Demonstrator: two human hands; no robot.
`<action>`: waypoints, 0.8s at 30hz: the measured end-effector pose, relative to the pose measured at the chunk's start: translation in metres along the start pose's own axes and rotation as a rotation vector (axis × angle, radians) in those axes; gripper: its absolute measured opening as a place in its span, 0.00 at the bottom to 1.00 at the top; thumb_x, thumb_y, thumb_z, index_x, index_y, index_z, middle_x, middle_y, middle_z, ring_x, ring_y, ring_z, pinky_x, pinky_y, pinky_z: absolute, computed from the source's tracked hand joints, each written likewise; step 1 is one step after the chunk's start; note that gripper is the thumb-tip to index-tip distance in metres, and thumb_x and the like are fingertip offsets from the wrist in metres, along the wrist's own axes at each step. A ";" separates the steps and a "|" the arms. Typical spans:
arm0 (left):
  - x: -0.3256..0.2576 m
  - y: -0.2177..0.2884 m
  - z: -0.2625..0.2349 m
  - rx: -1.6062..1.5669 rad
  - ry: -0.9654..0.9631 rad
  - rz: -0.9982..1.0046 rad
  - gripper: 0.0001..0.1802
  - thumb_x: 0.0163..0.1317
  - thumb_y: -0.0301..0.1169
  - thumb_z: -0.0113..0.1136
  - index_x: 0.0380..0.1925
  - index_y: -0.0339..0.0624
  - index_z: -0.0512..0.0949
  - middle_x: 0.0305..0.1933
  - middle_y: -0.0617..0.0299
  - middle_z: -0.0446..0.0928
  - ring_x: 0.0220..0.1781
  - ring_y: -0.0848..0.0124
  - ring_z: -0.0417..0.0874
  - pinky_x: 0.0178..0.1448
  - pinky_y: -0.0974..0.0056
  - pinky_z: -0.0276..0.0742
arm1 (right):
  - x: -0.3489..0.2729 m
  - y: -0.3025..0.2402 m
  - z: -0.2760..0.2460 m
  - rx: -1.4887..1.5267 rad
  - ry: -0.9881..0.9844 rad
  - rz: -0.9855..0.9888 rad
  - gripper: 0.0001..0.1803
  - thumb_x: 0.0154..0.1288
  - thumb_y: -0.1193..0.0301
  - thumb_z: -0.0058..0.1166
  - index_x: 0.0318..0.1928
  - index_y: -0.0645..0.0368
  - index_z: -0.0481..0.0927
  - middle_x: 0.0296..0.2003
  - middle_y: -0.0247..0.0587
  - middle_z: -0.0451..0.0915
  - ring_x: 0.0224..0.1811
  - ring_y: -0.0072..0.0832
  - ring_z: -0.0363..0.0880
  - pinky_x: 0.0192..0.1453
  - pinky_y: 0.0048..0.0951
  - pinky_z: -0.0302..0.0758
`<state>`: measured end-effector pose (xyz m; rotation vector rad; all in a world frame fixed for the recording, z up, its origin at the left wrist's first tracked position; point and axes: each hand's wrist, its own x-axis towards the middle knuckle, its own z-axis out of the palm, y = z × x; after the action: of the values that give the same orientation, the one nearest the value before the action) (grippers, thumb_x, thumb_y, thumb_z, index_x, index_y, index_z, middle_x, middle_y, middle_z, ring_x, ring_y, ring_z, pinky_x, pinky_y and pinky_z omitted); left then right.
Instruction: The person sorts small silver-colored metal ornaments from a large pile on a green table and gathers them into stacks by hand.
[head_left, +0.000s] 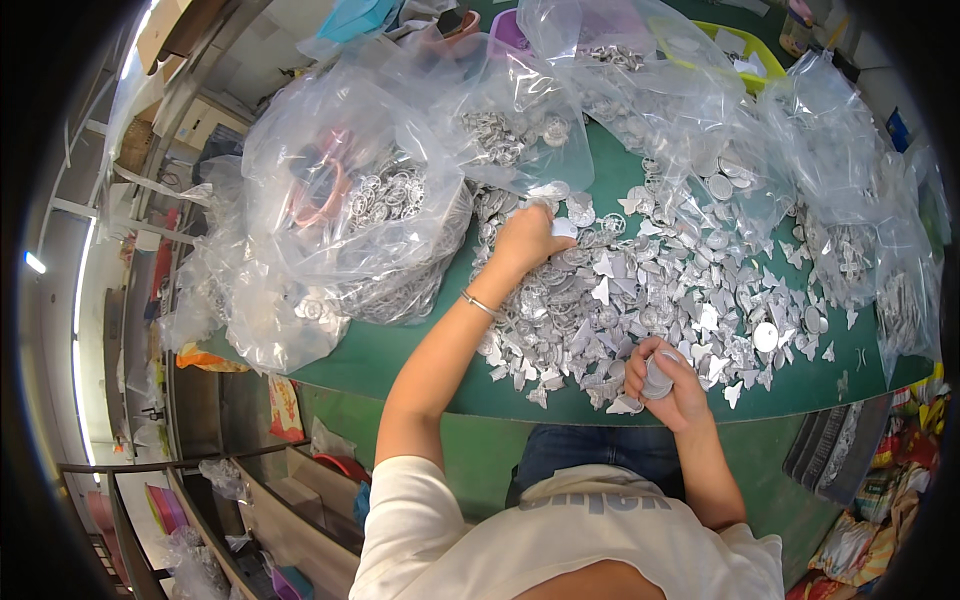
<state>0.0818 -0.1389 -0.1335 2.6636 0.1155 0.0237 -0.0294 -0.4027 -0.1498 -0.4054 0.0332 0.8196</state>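
A wide heap of small silver-grey metal pieces [640, 290], some round and flat, some angular, lies on the green table. My left hand [528, 238] reaches into the heap's upper left part. Its thumb stands apart from the fingers, with a pale flat piece [564, 229] showing between them; the fingertips are partly hidden. At the heap's near edge, my right hand [672, 388] is closed round silver round discs [657, 378], which seem stacked in its fingers. A brighter round disc [766, 337] lies in the heap to the right.
Clear plastic bags of similar pieces [390, 200] stand on the left and far side of the green table [395, 350]. More bags [840, 200] line the right. A yellow-green basket [765, 62] and a purple one [508, 32] sit at the back. Shelving [270, 490] is at lower left.
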 end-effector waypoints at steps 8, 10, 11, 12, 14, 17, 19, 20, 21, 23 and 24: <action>-0.030 0.009 -0.010 -0.199 0.378 0.545 0.07 0.44 0.26 0.64 0.24 0.38 0.76 0.25 0.57 0.75 0.28 0.65 0.76 0.29 0.65 0.71 | 0.000 0.001 0.000 -0.005 0.014 -0.007 0.10 0.63 0.68 0.46 0.41 0.62 0.69 0.27 0.39 0.69 0.29 0.29 0.70 0.35 0.30 0.66; -0.048 0.010 -0.017 0.021 0.512 0.877 0.09 0.37 0.24 0.62 0.24 0.43 0.77 0.26 0.62 0.73 0.26 0.69 0.75 0.23 0.68 0.69 | 0.000 0.002 0.000 -0.011 0.013 -0.014 0.11 0.63 0.68 0.47 0.41 0.62 0.69 0.27 0.39 0.69 0.29 0.30 0.70 0.35 0.30 0.66; -0.057 0.012 -0.018 -0.001 0.540 0.959 0.10 0.36 0.25 0.61 0.24 0.43 0.77 0.26 0.63 0.73 0.26 0.70 0.74 0.23 0.68 0.69 | 0.000 0.002 0.000 -0.014 0.014 -0.015 0.11 0.63 0.68 0.47 0.40 0.62 0.69 0.27 0.40 0.69 0.29 0.30 0.70 0.35 0.30 0.66; -0.065 0.014 -0.018 -0.024 0.567 1.041 0.11 0.35 0.25 0.61 0.25 0.44 0.77 0.26 0.64 0.72 0.26 0.70 0.74 0.22 0.69 0.68 | 0.001 0.001 0.000 -0.015 0.009 -0.019 0.11 0.63 0.68 0.47 0.40 0.62 0.68 0.27 0.40 0.69 0.29 0.30 0.70 0.35 0.30 0.66; -0.081 0.015 -0.021 -0.048 0.544 1.184 0.15 0.34 0.25 0.63 0.29 0.42 0.78 0.25 0.64 0.69 0.24 0.69 0.74 0.21 0.69 0.67 | 0.000 0.001 0.001 -0.014 0.010 -0.019 0.11 0.63 0.68 0.47 0.40 0.63 0.68 0.27 0.40 0.69 0.29 0.30 0.70 0.35 0.30 0.66; -0.096 0.010 -0.015 -0.053 0.421 1.229 0.16 0.33 0.25 0.63 0.29 0.43 0.78 0.25 0.64 0.70 0.24 0.69 0.74 0.21 0.70 0.66 | 0.001 0.002 -0.001 -0.017 -0.002 -0.019 0.11 0.63 0.68 0.47 0.40 0.63 0.68 0.27 0.40 0.69 0.29 0.30 0.70 0.36 0.30 0.66; -0.109 0.008 -0.015 -0.076 0.412 1.240 0.16 0.32 0.25 0.64 0.28 0.44 0.77 0.26 0.65 0.69 0.25 0.70 0.73 0.21 0.71 0.64 | 0.000 0.003 -0.001 -0.029 0.005 -0.022 0.12 0.64 0.69 0.45 0.43 0.65 0.69 0.26 0.39 0.69 0.27 0.29 0.70 0.33 0.29 0.66; -0.116 0.007 -0.015 -0.096 0.436 1.243 0.16 0.32 0.25 0.64 0.28 0.44 0.77 0.26 0.65 0.69 0.25 0.70 0.72 0.20 0.71 0.63 | -0.001 0.001 0.004 -0.066 0.016 -0.020 0.13 0.64 0.69 0.45 0.44 0.66 0.70 0.25 0.39 0.69 0.26 0.28 0.69 0.31 0.28 0.66; -0.120 0.007 -0.014 -0.117 0.460 1.246 0.16 0.32 0.25 0.64 0.28 0.44 0.77 0.26 0.65 0.68 0.25 0.70 0.72 0.20 0.71 0.63 | -0.001 0.000 0.007 -0.102 0.027 -0.018 0.13 0.65 0.69 0.45 0.44 0.66 0.70 0.25 0.38 0.69 0.25 0.27 0.69 0.29 0.27 0.66; -0.125 0.018 -0.017 -0.141 0.470 1.278 0.16 0.32 0.25 0.64 0.28 0.45 0.78 0.27 0.66 0.67 0.25 0.70 0.71 0.21 0.71 0.62 | 0.000 -0.002 0.010 -0.230 0.063 0.034 0.13 0.65 0.69 0.46 0.44 0.67 0.72 0.24 0.37 0.70 0.24 0.24 0.69 0.26 0.24 0.66; -0.126 0.023 -0.018 -0.157 0.451 1.294 0.16 0.32 0.25 0.64 0.28 0.45 0.78 0.27 0.66 0.67 0.26 0.70 0.71 0.21 0.71 0.62 | -0.001 -0.002 0.011 -0.294 0.082 0.060 0.13 0.65 0.69 0.46 0.44 0.67 0.72 0.24 0.37 0.71 0.23 0.22 0.69 0.25 0.22 0.65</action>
<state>-0.0428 -0.1618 -0.1067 2.0691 -1.3660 0.9650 -0.0300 -0.4004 -0.1384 -0.7184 0.0005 0.8691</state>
